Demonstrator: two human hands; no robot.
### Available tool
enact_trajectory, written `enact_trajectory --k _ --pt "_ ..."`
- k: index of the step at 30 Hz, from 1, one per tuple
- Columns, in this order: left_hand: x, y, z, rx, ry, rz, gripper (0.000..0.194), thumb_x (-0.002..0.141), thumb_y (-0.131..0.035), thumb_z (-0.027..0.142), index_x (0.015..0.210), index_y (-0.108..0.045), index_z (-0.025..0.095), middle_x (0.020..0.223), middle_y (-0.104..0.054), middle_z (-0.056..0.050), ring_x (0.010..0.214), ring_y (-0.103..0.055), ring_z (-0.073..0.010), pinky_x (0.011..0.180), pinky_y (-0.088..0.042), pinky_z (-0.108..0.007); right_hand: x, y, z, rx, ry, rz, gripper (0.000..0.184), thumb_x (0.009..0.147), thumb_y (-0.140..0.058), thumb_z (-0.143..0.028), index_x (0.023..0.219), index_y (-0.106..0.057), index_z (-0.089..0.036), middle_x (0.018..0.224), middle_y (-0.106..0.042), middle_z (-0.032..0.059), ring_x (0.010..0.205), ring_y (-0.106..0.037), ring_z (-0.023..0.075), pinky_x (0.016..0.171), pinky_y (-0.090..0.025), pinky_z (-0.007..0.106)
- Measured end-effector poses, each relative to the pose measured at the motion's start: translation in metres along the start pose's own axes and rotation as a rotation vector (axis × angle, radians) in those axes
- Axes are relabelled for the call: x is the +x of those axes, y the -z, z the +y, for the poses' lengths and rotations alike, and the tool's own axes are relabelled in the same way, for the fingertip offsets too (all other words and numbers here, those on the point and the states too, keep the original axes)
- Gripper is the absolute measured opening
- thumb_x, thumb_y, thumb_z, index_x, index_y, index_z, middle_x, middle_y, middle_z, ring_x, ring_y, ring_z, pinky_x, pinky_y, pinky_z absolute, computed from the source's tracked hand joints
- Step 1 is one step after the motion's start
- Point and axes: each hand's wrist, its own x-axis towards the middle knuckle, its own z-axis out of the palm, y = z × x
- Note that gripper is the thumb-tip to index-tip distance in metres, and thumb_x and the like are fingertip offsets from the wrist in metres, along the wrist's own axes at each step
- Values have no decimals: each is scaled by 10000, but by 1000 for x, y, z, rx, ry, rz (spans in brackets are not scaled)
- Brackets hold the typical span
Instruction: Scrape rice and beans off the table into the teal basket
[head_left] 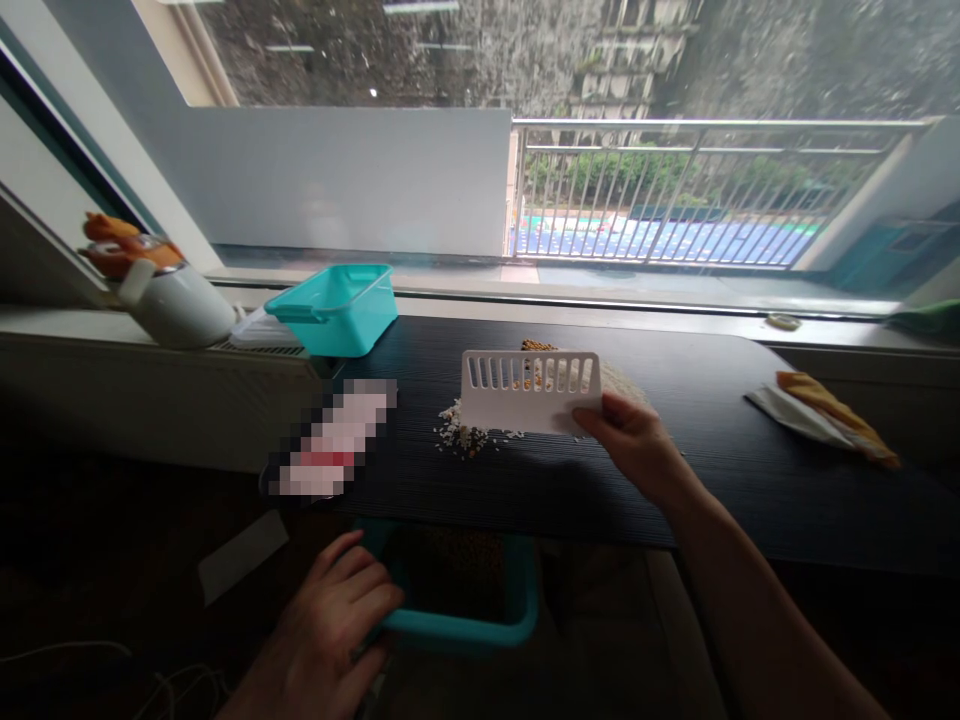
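Note:
My right hand (628,428) pinches the lower right corner of a white slotted plastic plate (517,408), holding it above the dark table. Behind and around the plate lie loose white grains (626,385), with orange-brown bits (538,346) showing over its top edge and through its slots. A smaller scatter of white and brown bits (465,437) sits at its left. Below the table's front edge, my left hand (341,610) grips the left rim of a teal tub (465,628). Brown bits show dimly inside the tub; its shadowed bottom is hard to make out.
A second teal tub (360,310) stands at the table's back left, beside a white kettle-like vessel (176,305) on the sill. A blurred-out item (334,440) lies on the left of the dark table (570,495). A yellow-and-white wrapper or cloth (825,420) rests at right.

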Motion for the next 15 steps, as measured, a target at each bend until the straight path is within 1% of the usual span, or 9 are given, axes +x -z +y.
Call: enact_trajectory --k 3,7,10,15 --pt "-1 -1 -1 0 1 -24 214 793 -484 52 846 -581 235 750 -595 39 795 -559 -180 1054 -281 -449 -5 4 -4 32 0 -46 289 729 -760 -441 915 -759 -220 880 -754 31 828 -695 216 804 -566 365" --pt "-1 -2 -3 -10 -9 -20 196 817 -494 56 854 -576 230 756 -591 39 797 -560 -180 1054 -267 -455 -13 12 -9 65 -18 -3 314 717 -777 -460 953 -759 -254 944 -763 21 889 -703 232 848 -567 377" --pt "-1 -2 -3 -27 -20 -3 198 820 -493 54 860 -575 229 755 -588 40 794 -557 -178 1054 -258 -452 -21 18 -9 57 -43 17 332 683 -799 -475 917 -761 -242 914 -766 24 854 -705 230 833 -574 370" --pt "1 -5 -1 -66 -7 31 202 835 -468 61 848 -581 228 754 -589 36 793 -549 -176 1051 -254 -455 -33 22 -6 24 -51 -43 306 706 -786 -462 895 -763 -222 881 -764 30 823 -698 215 778 -578 326"
